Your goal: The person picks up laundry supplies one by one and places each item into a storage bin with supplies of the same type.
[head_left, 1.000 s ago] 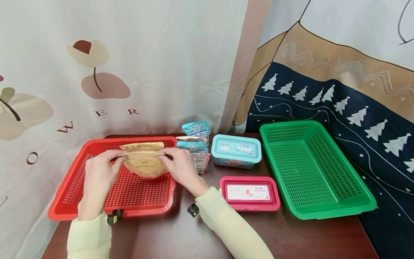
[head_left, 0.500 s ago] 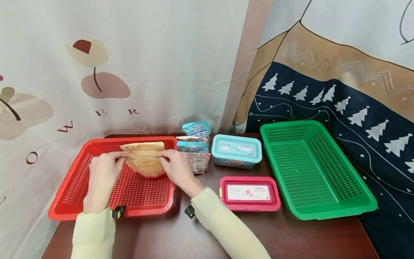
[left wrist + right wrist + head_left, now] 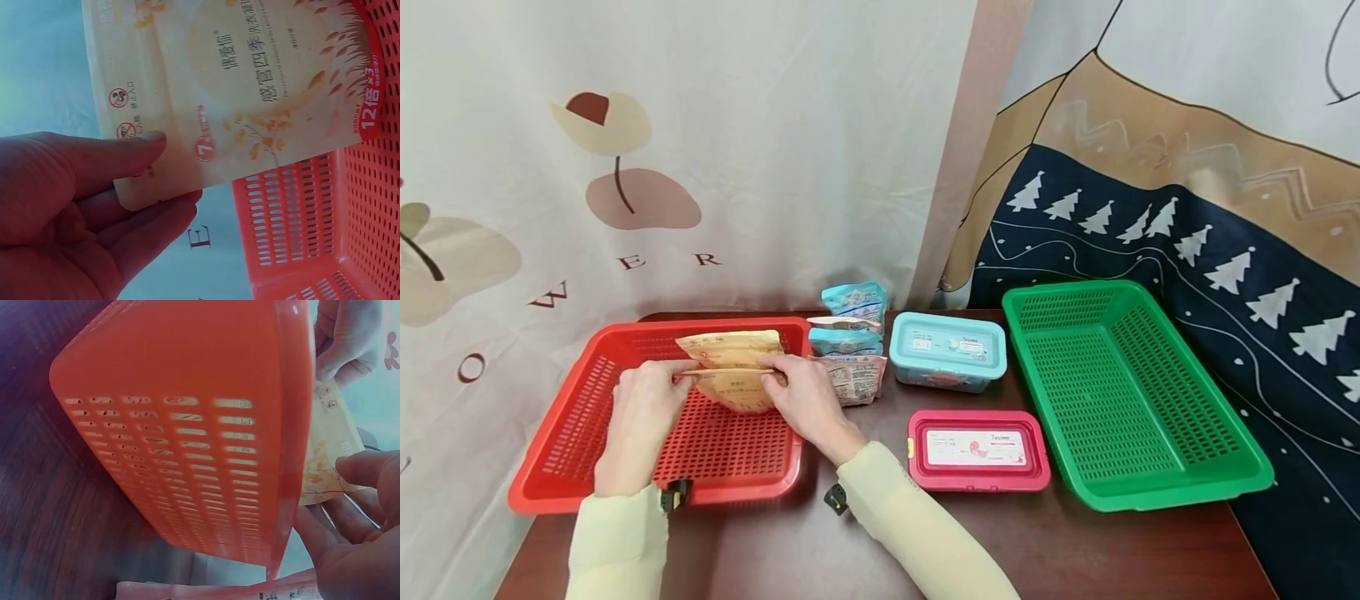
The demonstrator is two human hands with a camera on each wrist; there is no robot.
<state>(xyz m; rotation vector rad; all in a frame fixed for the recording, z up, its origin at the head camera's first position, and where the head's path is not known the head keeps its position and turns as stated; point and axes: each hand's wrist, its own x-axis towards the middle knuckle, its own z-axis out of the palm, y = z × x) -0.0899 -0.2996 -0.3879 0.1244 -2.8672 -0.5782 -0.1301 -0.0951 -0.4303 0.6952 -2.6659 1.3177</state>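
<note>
A beige laundry pouch (image 3: 737,390) with orange leaf prints stands upright in the red basket (image 3: 741,492), near its right end. My left hand (image 3: 643,408) pinches the pouch's left top corner; in the left wrist view the thumb (image 3: 134,156) lies on the front, fingers behind. At the right top corner my right hand (image 3: 808,400) pinches the same pouch between thumb and fingers. A second beige pouch (image 3: 730,346) rises just behind it. In the right wrist view the basket wall (image 3: 187,356) hides the pouch's lower part, save through the slots.
Blue pouches (image 3: 853,298) and a pink-and-white pouch (image 3: 859,383) stand right of the red basket. Further right are a light blue lidded box (image 3: 947,343) and a pink lidded box (image 3: 977,479). A green basket (image 3: 1078,392) occupies the table's right side, and a curtain (image 3: 820,150) hangs behind.
Both hands have lowered the held pouch a little, so more of the pouch behind shows above it. The left hand has shifted slightly right, the right hand slightly left.
</note>
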